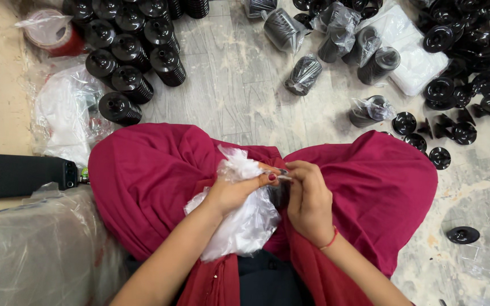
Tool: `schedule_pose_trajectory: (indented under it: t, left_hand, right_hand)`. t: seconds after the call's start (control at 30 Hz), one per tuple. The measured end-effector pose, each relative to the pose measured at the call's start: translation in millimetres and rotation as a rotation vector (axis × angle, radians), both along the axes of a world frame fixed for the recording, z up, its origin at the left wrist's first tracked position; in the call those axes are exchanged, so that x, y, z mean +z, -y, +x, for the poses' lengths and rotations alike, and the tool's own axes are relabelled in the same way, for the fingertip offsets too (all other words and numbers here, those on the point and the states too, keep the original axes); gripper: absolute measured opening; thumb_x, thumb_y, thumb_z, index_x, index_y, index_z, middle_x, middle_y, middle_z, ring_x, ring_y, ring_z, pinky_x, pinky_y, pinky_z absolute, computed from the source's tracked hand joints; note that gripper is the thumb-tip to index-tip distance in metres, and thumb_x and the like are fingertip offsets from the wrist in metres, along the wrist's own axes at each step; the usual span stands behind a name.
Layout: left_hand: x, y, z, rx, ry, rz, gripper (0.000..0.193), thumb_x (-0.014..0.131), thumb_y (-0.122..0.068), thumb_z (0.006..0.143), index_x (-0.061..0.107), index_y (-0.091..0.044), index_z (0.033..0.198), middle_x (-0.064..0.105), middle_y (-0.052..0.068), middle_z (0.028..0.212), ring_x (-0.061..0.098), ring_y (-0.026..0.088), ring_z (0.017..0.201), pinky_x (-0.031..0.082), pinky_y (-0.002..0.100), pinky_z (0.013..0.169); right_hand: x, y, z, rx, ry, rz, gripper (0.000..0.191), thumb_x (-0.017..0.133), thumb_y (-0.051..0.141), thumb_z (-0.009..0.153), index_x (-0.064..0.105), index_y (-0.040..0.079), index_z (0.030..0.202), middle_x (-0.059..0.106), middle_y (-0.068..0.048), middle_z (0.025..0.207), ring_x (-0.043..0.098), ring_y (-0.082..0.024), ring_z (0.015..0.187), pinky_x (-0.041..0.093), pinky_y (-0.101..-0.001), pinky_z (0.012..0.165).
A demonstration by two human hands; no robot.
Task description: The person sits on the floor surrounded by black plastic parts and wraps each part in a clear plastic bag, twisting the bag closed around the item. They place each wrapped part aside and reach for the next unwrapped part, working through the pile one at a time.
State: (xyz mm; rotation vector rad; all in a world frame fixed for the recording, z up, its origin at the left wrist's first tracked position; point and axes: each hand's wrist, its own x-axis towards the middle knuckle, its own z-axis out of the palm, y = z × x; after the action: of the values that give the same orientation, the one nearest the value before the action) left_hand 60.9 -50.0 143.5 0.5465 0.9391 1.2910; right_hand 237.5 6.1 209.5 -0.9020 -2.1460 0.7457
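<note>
1. The left hand is clenched around a crumpled clear plastic bag, gripping it near the gathered top, over the person's lap.
2. The right hand meets it just beside — fingers pinched on the bag's mouth and on a dark piece that shows between the two hands; what that piece is cannot be told.
3. Both hands rest above the crimson cloth spread over the knees.
4. On the grey floor ahead lie black ribbed cylinders wrapped in plastic, well apart from the hands.
5. To the far left stands a cluster of unwrapped black cylinders; to the right — a scatter of black round caps.
6. A black box lies at the left edge.
</note>
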Motion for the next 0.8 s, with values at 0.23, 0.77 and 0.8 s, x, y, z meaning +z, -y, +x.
schedule_pose_trajectory:
  t: [0.23,0.77,0.8]
  left_hand:
    - [17,4,-17,-0.078,0.158,-0.129,0.023,0.080,-0.001,0.082,0.075,0.001,0.104,0.076,0.009,0.101,0.071,0.018,0.097,0.056,0.031,0.088]
    - [9,20,4,0.174,0.241,-0.098,0.020,0.082,-0.002,0.083,0.072,0.001,0.100,0.075,0.010,0.097,0.071,0.019,0.094,0.056,0.033,0.088]
    - [12,20,6,0.223,0.224,-0.074,0.020,0.083,-0.001,0.083,0.071,0.001,0.099,0.075,0.009,0.097,0.071,0.019,0.094,0.056,0.033,0.088]
  right_hand:
    - [4,-5,-5,0.274,-0.091,0.365,0.024,0.073,0.001,0.084,0.066,0.011,0.105,0.058,-0.017,0.128,0.060,-0.035,0.119,0.048,-0.0496,0.107]
    - [-5,-1,-1,0.189,-0.252,-0.465,0.014,0.070,-0.002,0.089,0.074,-0.001,0.103,0.062,-0.019,0.145,0.065,-0.030,0.131,0.051,-0.0383,0.108]
    - [-4,-1,-2,0.193,-0.262,-0.487,0.014,0.070,-0.002,0.089,0.074,-0.001,0.103,0.061,-0.019,0.146,0.064,-0.030,0.133,0.050,-0.0387,0.110]
